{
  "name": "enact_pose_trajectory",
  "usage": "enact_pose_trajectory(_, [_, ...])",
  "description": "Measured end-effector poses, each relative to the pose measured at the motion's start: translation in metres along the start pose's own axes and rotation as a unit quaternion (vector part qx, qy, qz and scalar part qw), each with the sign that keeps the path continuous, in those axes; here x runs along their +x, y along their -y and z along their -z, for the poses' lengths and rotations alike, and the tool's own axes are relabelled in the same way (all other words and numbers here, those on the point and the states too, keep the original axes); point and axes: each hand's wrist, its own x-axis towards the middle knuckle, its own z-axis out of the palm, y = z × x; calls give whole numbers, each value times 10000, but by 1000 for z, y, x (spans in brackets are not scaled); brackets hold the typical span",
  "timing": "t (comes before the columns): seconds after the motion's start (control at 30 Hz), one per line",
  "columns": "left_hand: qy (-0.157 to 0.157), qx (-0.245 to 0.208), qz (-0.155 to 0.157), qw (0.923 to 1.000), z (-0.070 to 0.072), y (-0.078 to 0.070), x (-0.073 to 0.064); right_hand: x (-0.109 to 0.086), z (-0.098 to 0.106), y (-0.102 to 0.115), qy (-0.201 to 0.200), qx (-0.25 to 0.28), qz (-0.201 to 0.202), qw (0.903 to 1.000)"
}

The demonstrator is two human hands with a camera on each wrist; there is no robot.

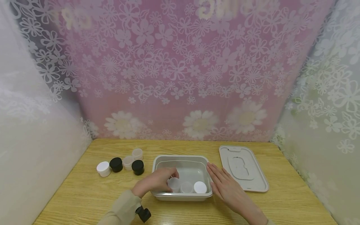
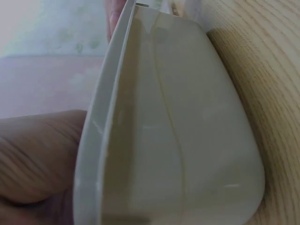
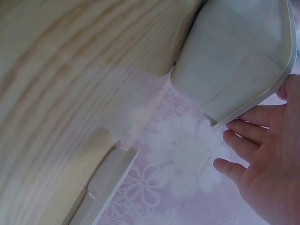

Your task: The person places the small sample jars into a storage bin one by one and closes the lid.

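A light grey plastic container stands on the wooden table. My left hand reaches over its left side and grips a small translucent jar between thumb and fingers, at the container's front left. To the right of that jar, inside the container, come another translucent jar and a jar with a white lid. With straight fingers, my right hand touches the container's right rim; the right wrist view shows these fingers along the rim. In the left wrist view the container's outer wall hides the jars.
Left of the container stand a white-lidded jar, two black-lidded jars and two translucent jars. The container's flat lid lies at the right. Flower-patterned sheets close off the back and both sides.
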Motion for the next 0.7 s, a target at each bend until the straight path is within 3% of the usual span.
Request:
enact_pose_trajectory(0.1, [188, 112, -91, 9997, 2, -1, 0, 0, 0, 0, -16, -5, 8, 10000])
enact_pose_trajectory(0.3, [525, -329, -29, 9981, 8, -4, -1, 0, 0, 0, -3, -36, -7, 10000])
enact_pose_trajectory(0.4, [519, -440, -33, 9977, 10, -5, -1, 0, 0, 0, -12, -49, -15, 10000])
enact_pose_trajectory(0.5, [358, -555, -17, 9978, 11, -4, 0, 0, 0, 0, -60, -50, 6, 10000])
enact_pose_trajectory(0.6, [-64, -760, -60, 9971, 11, 1, 1, 1, 1, 1, -132, -48, 44, 9999])
enact_pose_trajectory(0.7, [-565, -1283, -168, 9900, 13, 7, 2, 1, 1, 2, -216, -74, 97, 9997])
